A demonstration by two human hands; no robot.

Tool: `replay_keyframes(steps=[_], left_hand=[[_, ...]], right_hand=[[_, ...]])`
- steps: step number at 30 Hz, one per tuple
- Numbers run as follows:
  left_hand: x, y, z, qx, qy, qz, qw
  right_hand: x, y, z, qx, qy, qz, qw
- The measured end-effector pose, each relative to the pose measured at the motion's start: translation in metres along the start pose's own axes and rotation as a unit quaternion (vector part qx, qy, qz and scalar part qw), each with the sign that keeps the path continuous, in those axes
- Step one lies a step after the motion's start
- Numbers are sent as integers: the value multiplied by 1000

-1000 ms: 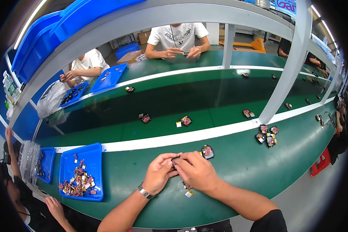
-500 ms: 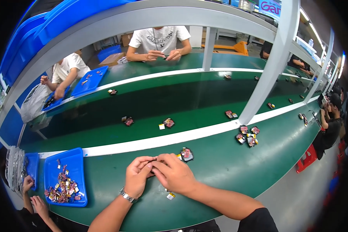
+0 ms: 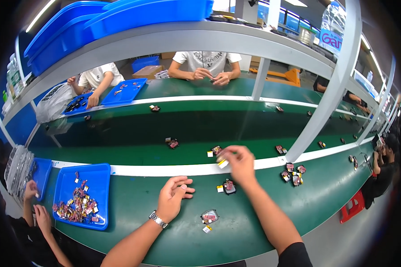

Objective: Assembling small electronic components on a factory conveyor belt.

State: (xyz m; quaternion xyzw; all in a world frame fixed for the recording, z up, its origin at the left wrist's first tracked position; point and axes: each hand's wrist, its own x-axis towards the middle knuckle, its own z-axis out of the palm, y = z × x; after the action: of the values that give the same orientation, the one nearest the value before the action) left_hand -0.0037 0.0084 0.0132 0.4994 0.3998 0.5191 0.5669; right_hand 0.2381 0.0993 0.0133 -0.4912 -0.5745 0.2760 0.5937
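Observation:
Over the white rail, my right hand [image 3: 241, 165] pinches a small electronic assembly, of which a white-and-yellow battery [image 3: 223, 163] shows below the fingertips. The rest of it is hidden by the fingers. My left hand [image 3: 173, 198], with a metal watch on its wrist, hovers above the green table, fingers loosely apart and nothing in them. Between my forearms lies a black-rimmed case with a red circuit board [image 3: 210, 216], its battery [image 3: 207, 229] beside it. Another assembly [image 3: 229, 186] rests just beyond, left of my right wrist.
A blue tray [image 3: 104, 196] heaped with circuit boards stands left. Several assemblies [image 3: 297, 179] sit right, near a grey post [image 3: 318, 111]. Others lie along the dark green belt [image 3: 120, 147] behind the white rail [image 3: 142, 170]. Co-workers' hands are at far left and across. A shelf [image 3: 165, 44] spans above.
My hands have come apart: the right has reached forward to the rail with an assembly, and the left has let go. The case between my forearms is now uncovered. The view has tilted up.

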Motion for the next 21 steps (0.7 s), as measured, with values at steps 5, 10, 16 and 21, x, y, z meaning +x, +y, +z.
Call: replay_keyframes(steps=[5, 10, 16, 21], left_hand=[[2, -4, 4, 36, -43, -7, 998], [3, -3, -3, 23, -47, -5, 999], [11, -3, -12, 15, -37, 1, 999], [12, -4, -17, -23, -37, -17, 999]], right_hand=[[51, 39, -35, -214, 77, 72, 971], [43, 23, -21, -369, 135, -130, 910], [25, 2, 4, -447, -53, -96, 888], [22, 13, -7, -355, -32, -45, 933]])
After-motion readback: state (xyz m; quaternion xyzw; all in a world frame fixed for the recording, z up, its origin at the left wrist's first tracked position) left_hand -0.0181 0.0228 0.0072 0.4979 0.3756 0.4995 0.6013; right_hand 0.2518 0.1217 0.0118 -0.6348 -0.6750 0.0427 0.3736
